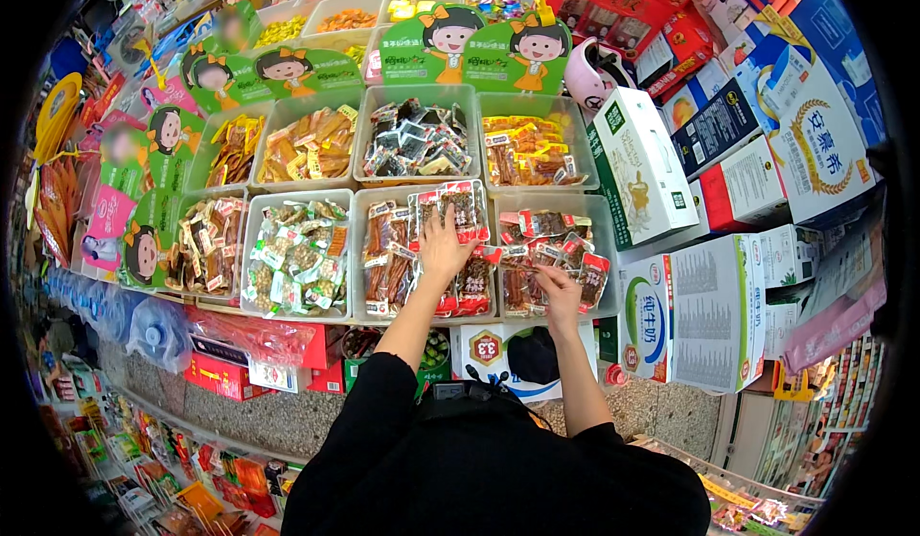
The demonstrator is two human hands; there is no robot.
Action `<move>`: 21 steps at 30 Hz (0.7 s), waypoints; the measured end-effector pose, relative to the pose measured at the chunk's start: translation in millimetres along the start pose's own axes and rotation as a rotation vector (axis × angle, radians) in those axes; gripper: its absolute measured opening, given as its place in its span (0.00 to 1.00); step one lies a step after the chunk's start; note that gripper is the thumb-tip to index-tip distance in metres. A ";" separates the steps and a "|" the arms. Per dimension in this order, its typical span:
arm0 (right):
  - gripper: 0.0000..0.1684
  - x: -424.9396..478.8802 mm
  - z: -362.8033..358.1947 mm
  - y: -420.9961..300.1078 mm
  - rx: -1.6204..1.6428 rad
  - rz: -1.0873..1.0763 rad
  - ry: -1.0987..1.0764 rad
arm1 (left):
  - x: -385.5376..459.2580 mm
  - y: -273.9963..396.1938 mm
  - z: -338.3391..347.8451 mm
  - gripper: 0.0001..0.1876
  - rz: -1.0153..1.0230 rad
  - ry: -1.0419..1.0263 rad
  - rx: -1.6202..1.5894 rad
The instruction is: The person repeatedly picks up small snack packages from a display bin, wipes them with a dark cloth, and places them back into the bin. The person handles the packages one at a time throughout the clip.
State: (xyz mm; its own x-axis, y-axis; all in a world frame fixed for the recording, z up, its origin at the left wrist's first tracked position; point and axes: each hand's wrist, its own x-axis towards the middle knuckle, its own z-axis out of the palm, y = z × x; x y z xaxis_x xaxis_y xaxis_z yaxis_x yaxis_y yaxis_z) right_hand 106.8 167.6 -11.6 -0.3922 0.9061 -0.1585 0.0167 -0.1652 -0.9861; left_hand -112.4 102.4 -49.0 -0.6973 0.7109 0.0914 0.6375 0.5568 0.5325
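Note:
My left hand point(440, 248) lies spread on red and clear snack packets point(467, 209) in the front plastic bin point(424, 319), whose left part holds brown stick snacks point(388, 263). To its right, my right hand point(559, 288) has thumb and finger pinched at the edge of a small red packet point(535, 254) over the neighbouring bin point(612, 277). That bin holds more red-trimmed packets point(593, 277). Left of my left hand stands a bin with green and white packets point(298, 256). Behind it are bins of black-and-clear packets point(417, 137) and yellow packets point(532, 148).
Green cartoon display cards point(435, 44) rise behind the bins. Milk cartons point(693, 313) and a white box point(643, 166) stack up at the right, near a pink helmet point(593, 72). Red boxes point(223, 378) and wrapped water bottles point(158, 335) are low at the left.

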 end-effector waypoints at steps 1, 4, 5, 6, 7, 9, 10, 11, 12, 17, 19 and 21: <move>0.11 -1.3 1.5 -1.4 0.007 0.004 -0.005 | 3.1 1.0 1.5 0.41 -0.014 -0.013 -0.017; 0.11 -3.9 5.7 -5.6 0.042 0.014 -0.018 | 9.8 9.3 6.5 0.38 -0.055 0.015 -0.079; 0.11 -4.0 6.5 -7.5 0.062 0.017 -0.023 | 13.3 9.9 7.6 0.37 -0.085 0.044 -0.171; 0.11 -3.6 7.1 -8.8 0.083 0.018 -0.029 | 18.5 7.1 13.7 0.36 -0.116 0.075 -0.263; 0.11 -3.1 7.4 -8.8 0.100 0.022 -0.037 | 23.0 0.8 23.6 0.34 -0.149 0.108 -0.353; 0.11 -1.7 5.4 -6.9 0.134 0.028 -0.039 | 28.3 -8.6 29.1 0.27 -0.170 0.208 -0.480; 0.12 -1.3 2.9 -6.3 0.131 0.017 -0.032 | 28.9 -9.6 26.1 0.25 -0.169 0.227 -0.541; 0.12 -1.0 0.5 -5.9 0.128 0.006 -0.026 | 29.6 -11.4 22.6 0.22 -0.169 0.245 -0.603; 0.12 -1.0 -0.6 -5.9 0.127 -0.004 -0.024 | 30.7 -14.2 14.4 0.18 -0.258 0.206 -0.707; 0.12 -7.2 -5.8 -2.3 0.185 0.056 0.003 | 24.6 -45.7 -0.7 0.22 -0.269 0.082 -0.566; 0.12 -7.1 -5.0 -3.8 0.195 0.065 -0.004 | 20.2 -44.3 -1.3 0.27 -0.251 0.104 -0.228; 0.12 -8.6 -3.6 -2.6 0.169 0.051 -0.014 | 15.1 -46.3 2.7 0.36 -0.145 0.065 -0.240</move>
State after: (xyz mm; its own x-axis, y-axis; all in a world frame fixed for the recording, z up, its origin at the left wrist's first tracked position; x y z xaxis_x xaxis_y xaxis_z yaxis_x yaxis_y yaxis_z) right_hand 113.5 161.6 -7.8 -0.4074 0.8896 -0.2067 -0.1170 -0.2753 -0.9542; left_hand -151.6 88.5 -74.6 -0.8001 0.5978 0.0498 0.4392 0.5273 0.7274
